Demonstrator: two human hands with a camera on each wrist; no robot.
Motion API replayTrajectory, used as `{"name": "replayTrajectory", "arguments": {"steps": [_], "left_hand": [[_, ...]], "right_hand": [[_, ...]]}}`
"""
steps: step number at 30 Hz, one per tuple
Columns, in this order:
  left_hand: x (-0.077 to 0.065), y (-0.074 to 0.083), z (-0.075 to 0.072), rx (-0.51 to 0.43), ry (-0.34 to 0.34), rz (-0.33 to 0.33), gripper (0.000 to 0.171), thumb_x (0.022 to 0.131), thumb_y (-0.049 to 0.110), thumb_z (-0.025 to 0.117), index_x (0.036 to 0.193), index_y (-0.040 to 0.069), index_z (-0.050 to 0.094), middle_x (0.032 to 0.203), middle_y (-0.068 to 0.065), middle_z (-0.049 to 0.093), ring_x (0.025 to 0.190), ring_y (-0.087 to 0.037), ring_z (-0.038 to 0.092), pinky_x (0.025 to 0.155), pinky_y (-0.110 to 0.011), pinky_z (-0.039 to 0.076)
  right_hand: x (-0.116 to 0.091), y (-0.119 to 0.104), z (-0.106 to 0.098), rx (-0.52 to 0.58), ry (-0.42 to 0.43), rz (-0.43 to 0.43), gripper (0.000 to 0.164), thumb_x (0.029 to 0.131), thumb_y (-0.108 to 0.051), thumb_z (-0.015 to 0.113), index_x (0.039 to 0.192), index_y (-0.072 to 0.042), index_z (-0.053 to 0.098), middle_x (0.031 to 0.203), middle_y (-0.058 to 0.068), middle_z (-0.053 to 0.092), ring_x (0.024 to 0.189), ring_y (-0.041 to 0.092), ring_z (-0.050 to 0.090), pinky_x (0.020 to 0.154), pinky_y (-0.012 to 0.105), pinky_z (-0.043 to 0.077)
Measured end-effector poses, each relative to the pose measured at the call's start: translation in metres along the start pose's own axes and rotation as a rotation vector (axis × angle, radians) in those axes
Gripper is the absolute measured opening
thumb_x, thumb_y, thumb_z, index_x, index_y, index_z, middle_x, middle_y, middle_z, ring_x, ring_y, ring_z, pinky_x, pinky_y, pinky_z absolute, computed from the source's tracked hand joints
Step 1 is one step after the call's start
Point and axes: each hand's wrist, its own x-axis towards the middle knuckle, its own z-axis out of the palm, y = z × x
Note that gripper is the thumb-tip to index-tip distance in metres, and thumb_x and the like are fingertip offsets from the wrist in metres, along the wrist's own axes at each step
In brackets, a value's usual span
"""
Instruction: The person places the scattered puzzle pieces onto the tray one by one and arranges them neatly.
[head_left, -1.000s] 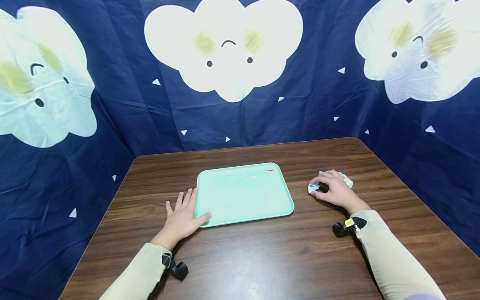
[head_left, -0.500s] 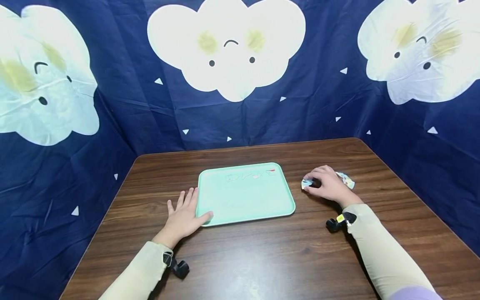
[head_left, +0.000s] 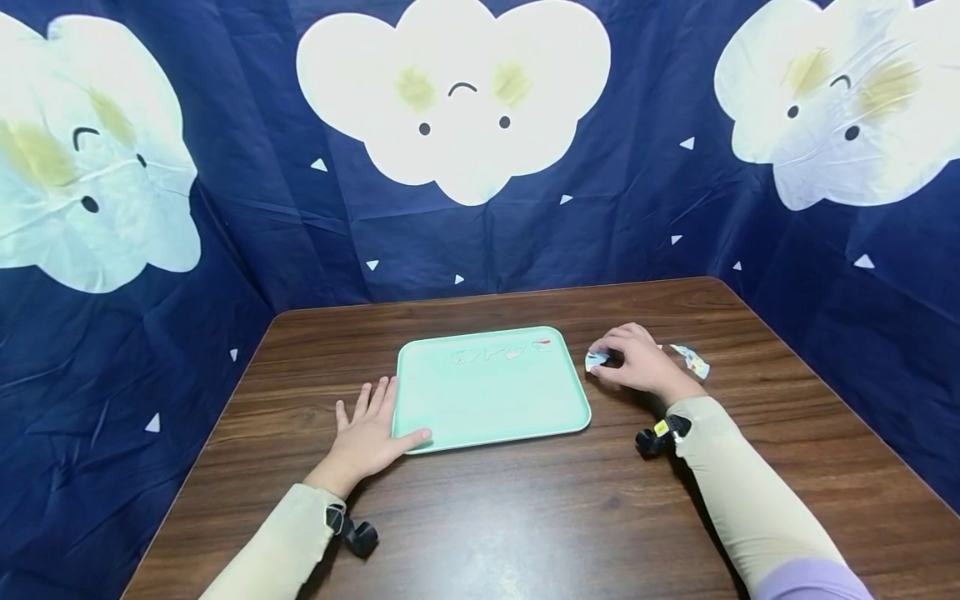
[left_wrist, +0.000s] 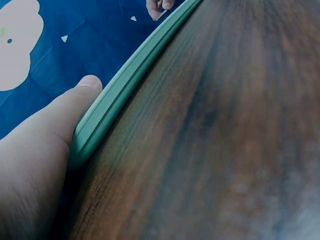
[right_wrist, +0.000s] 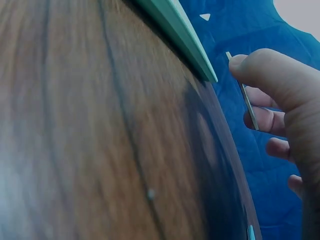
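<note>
The fingertips and thumb of my right hand (head_left: 636, 360) pinch a small, flat light-blue puzzle piece (head_left: 596, 360) just beyond the tray's right edge. In the right wrist view this puzzle piece (right_wrist: 244, 95) shows edge-on as a thin plate, raised off the table. My left hand (head_left: 366, 437) lies spread at the near left corner of a mint-green tray (head_left: 491, 396), thumb over the rim and the other fingers straight along its left side. In the left wrist view the thumb (left_wrist: 75, 107) rests against the tray's edge (left_wrist: 125, 85).
More printed pieces (head_left: 692, 361) lie on the table right of my right hand. Along the tray's far side sit several pale, irregular outlined shapes (head_left: 513, 353), one marked red (head_left: 542, 343). A blue curtain (head_left: 480, 250) with clouds hangs behind the wooden table (head_left: 480, 517).
My right hand has moved left toward the tray with the puzzle piece, away from the other printed pieces, which now show more fully. The left hand has stayed at the tray's corner.
</note>
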Motion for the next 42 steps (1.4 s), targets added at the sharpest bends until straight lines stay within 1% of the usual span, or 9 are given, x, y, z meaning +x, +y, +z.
{"name": "replayTrajectory", "arguments": {"steps": [7,14,23,35,42], "left_hand": [[-0.001,0.001,-0.002,-0.002,-0.003,0.002,0.125,0.079,0.093,0.041,0.163,0.007,0.008,0.169,-0.017,0.008,0.154,-0.044,0.002,0.11,-0.076,-0.009],[-0.002,0.001,-0.002,0.009,-0.005,0.0,0.125,0.079,0.093,0.04,0.163,0.008,0.007,0.169,-0.016,0.007,0.154,-0.043,0.002,0.108,-0.078,-0.01],[-0.002,0.0,-0.001,0.007,-0.003,0.0,0.125,0.079,0.093,0.04,0.163,0.007,0.008,0.169,-0.016,0.008,0.154,-0.042,0.002,0.108,-0.077,-0.011],[-0.001,-0.001,0.0,0.005,-0.007,0.004,0.124,0.079,0.093,0.04,0.164,0.008,0.007,0.169,-0.015,0.007,0.154,-0.042,0.001,0.108,-0.077,-0.012],[0.0,-0.001,0.0,0.009,-0.004,0.004,0.125,0.078,0.093,0.04,0.164,0.008,0.007,0.169,-0.015,0.007,0.154,-0.042,0.001,0.108,-0.077,-0.012]], "right_hand": [[0.009,-0.006,0.006,0.017,0.008,-0.027,0.03,0.084,-0.035,0.08,0.109,-0.018,0.076,0.107,0.002,0.069,0.112,0.03,0.052,0.103,0.055,0.034],[0.015,-0.013,0.011,0.034,-0.001,-0.035,0.031,0.086,-0.036,0.08,0.11,-0.018,0.076,0.108,0.002,0.069,0.113,0.03,0.052,0.103,0.054,0.034],[0.027,-0.025,0.017,0.069,0.001,-0.06,0.035,0.086,-0.034,0.08,0.114,-0.013,0.076,0.111,0.005,0.069,0.115,0.03,0.052,0.105,0.054,0.033],[0.043,-0.039,0.028,0.118,-0.027,-0.065,0.036,0.088,-0.035,0.079,0.116,-0.012,0.075,0.113,0.005,0.068,0.117,0.031,0.051,0.106,0.054,0.033],[0.053,-0.044,0.034,0.11,-0.05,-0.039,0.038,0.089,-0.037,0.078,0.118,-0.014,0.075,0.115,0.004,0.068,0.118,0.03,0.05,0.106,0.054,0.034]]}}
